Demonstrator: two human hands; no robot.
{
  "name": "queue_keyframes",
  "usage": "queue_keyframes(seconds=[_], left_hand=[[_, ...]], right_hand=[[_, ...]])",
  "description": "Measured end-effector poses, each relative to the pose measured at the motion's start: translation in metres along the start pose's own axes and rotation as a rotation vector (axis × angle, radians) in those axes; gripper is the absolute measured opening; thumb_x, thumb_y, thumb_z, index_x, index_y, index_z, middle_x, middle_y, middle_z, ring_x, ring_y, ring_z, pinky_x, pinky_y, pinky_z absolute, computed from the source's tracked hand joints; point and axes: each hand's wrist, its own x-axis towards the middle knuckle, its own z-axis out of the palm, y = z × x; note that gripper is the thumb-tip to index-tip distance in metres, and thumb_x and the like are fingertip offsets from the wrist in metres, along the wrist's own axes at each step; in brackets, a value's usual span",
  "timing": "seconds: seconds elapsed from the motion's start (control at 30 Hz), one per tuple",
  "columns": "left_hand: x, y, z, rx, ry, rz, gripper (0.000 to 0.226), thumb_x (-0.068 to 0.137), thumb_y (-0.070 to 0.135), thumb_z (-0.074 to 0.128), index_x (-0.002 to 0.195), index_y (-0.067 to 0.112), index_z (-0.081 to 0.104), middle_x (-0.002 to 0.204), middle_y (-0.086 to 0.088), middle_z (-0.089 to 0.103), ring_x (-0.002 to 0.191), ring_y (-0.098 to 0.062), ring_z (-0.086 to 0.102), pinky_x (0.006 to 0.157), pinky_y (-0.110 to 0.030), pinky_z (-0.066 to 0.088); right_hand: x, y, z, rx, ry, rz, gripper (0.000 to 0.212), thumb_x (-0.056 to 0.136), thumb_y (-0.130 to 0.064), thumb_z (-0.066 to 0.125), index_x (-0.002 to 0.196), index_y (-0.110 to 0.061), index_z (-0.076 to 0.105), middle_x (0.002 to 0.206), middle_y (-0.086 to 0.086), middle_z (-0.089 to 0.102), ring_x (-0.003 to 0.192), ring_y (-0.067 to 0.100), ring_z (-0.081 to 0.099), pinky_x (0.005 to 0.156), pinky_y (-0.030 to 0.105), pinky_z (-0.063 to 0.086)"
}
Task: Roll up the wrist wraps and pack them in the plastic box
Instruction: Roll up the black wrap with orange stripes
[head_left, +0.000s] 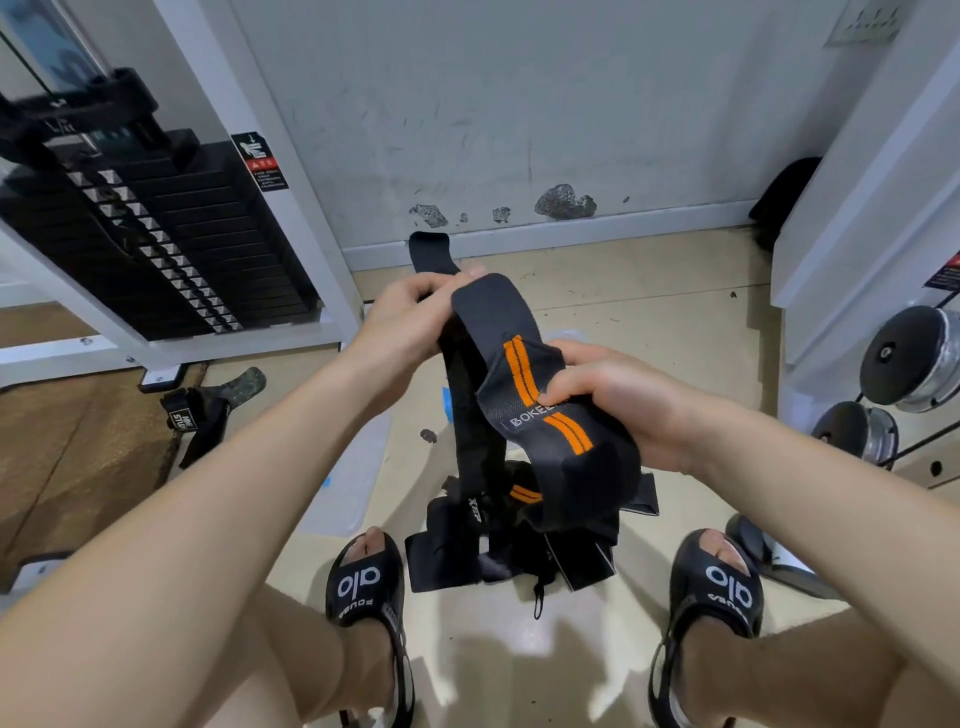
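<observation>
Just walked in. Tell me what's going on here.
A person crouched on a gym floor holds a black wrist wrap with orange stripes in both hands. The left hand grips its upper end, the right hand pinches the middle, and the rest hangs loose, not rolled. More wraps lie in a pile between the sandals. A clear plastic piece, perhaps the box or its lid, lies on the floor to the left.

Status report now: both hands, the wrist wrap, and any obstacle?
Left hand and right hand both grip the orange-striped wrist wrap, not yet rolled. More wraps piled on floor between the feet. No obstacle seen.
</observation>
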Motion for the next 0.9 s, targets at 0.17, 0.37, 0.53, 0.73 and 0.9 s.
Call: queue_keyframes(seconds=[0.17,0.37,0.53,0.73,0.9], left_hand=[[-0.004,0.005,-0.003,-0.161,0.034,0.034,0.036,0.089,-0.012,0.063,0.120,0.006,0.065,0.098,-0.007,0.069,0.073,-0.007,0.067,0.062,-0.017,0.051],[-0.002,0.007,-0.006,-0.350,-0.014,0.055,0.030,0.092,-0.009,0.065,0.112,0.012,0.067,0.104,-0.012,0.070,0.089,-0.020,0.069,0.084,-0.027,0.058],[0.000,0.006,-0.004,-0.345,0.001,0.087,0.021,0.100,-0.003,0.057,0.099,0.012,0.071,0.089,-0.003,0.069,0.081,-0.013,0.065,0.078,-0.025,0.055],[-0.003,0.008,-0.006,-0.302,-0.057,0.074,0.042,0.094,-0.013,0.054,0.116,0.020,0.065,0.097,-0.003,0.068,0.092,-0.018,0.066,0.075,-0.034,0.059],[-0.006,0.007,-0.006,-0.204,-0.010,0.134,0.041,0.093,-0.017,0.053,0.116,0.016,0.060,0.112,-0.008,0.063,0.093,-0.017,0.066,0.074,-0.026,0.060]], right_hand=[[0.000,0.003,0.002,-0.024,-0.062,-0.027,0.046,0.089,0.013,0.042,0.123,-0.011,0.063,0.098,0.010,0.070,0.083,0.024,0.069,0.072,0.033,0.056],[0.001,0.005,0.000,-0.036,-0.085,-0.059,0.070,0.081,0.020,0.040,0.132,-0.022,0.062,0.105,0.016,0.066,0.083,0.027,0.065,0.071,0.035,0.051],[0.000,0.009,0.000,-0.039,-0.156,-0.080,0.070,0.079,0.026,0.039,0.133,-0.014,0.059,0.109,0.018,0.063,0.085,0.026,0.064,0.068,0.032,0.052],[-0.002,0.008,-0.001,0.012,-0.178,-0.096,0.077,0.076,0.029,0.037,0.136,-0.014,0.059,0.115,0.015,0.067,0.089,0.026,0.068,0.073,0.032,0.054],[-0.005,0.000,-0.003,0.041,-0.071,-0.111,0.066,0.076,0.025,0.037,0.126,-0.010,0.063,0.099,0.011,0.067,0.081,0.025,0.065,0.069,0.033,0.053]])
